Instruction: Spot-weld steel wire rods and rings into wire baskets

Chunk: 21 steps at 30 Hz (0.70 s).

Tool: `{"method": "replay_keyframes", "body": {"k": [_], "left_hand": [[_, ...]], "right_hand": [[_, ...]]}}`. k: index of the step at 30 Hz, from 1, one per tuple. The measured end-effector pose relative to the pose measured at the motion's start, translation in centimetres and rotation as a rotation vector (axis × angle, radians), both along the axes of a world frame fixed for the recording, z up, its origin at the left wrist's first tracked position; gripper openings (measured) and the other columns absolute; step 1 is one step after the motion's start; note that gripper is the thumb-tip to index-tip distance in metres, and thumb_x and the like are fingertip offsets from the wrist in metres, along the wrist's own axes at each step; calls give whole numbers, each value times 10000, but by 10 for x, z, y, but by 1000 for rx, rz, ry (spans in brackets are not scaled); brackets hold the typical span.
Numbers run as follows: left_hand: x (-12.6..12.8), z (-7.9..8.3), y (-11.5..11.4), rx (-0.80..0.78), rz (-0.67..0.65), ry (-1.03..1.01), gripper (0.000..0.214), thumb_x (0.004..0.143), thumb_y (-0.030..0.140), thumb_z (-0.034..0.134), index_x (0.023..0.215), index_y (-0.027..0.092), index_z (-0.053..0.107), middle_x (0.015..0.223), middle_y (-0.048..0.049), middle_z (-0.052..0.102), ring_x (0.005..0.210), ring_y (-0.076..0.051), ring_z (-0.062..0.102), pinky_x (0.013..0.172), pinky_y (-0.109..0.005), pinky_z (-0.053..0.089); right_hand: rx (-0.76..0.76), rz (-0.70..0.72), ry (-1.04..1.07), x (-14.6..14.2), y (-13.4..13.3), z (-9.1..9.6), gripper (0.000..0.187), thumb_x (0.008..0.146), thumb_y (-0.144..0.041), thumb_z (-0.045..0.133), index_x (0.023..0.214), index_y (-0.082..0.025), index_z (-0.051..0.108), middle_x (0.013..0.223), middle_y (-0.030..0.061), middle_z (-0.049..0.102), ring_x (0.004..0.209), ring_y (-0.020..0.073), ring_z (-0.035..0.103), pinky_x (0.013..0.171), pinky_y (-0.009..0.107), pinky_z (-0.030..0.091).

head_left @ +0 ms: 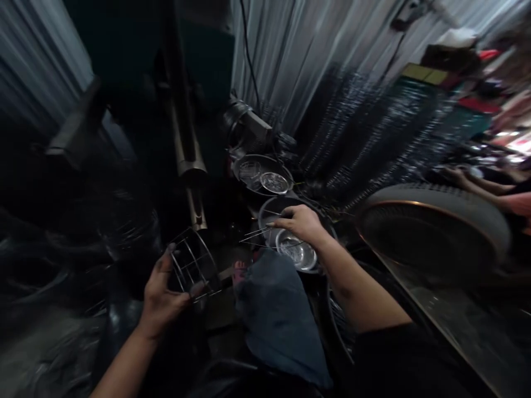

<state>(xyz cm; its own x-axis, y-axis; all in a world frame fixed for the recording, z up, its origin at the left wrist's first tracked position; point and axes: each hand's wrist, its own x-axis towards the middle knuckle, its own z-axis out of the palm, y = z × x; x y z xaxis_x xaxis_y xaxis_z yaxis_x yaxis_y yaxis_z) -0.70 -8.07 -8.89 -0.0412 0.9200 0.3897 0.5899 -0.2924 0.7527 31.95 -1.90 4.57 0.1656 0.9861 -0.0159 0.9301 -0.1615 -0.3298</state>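
My left hand (162, 296) is closed on a round wire frame (194, 264), gripping its rim and holding it tilted in front of my knee. My right hand (299, 222) reaches over a dark pan (265, 213) that holds a shiny steel bowl (302, 254). Its fingers pinch a few thin metal wires (259, 235) that stick out to the left. A second pan (244, 179) farther back holds two small round dishes, one clear and one steel (274, 182).
A dark machine with a brass-coloured bar (185, 143) stands ahead. Stacks of wire frames (373, 138) pile up at the right. A large round fan guard (431, 226) lies on a metal surface. Another person's arm (485, 190) shows at far right. My jeans-clad knee (276, 315) is below.
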Motion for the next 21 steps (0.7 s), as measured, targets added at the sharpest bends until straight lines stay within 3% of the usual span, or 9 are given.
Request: {"method": "replay_keyframes", "body": {"k": [4,11,17,21], "left_hand": [[-6,0,12,49,-38,28,917,686,425,765,1471,243,328,1413,-117,468,1244,-310,511,946,-431,532],[-13,-12,32,3,-76,-34,983,674,371,786,1495,312,249,1464,-100,403,1214,-318,528,655,-314,607],[-15,-10,43,62,-41,6,1011,647,461,799,1492,297,267,1415,-107,447,1190,-319,545,883,-432,566],[-15,-10,45,68,-44,-3,1009,648,481,792,1491,301,268,1407,-96,451,1164,-311,561,944,-463,532]], "right_hand": [[-92,139,172,-39,40,-14,471,640,-682,704,668,-212,708,578,-35,577,630,136,557,538,237,321],[-194,182,294,-70,64,-24,501,547,-686,761,629,-199,677,580,-25,561,640,144,536,540,243,323],[-195,201,362,-77,73,-28,526,559,-688,741,611,-174,640,552,-35,501,583,121,466,525,248,297],[-186,203,356,-80,77,-29,537,544,-692,747,585,-173,614,544,-38,480,567,115,433,517,253,279]]}}
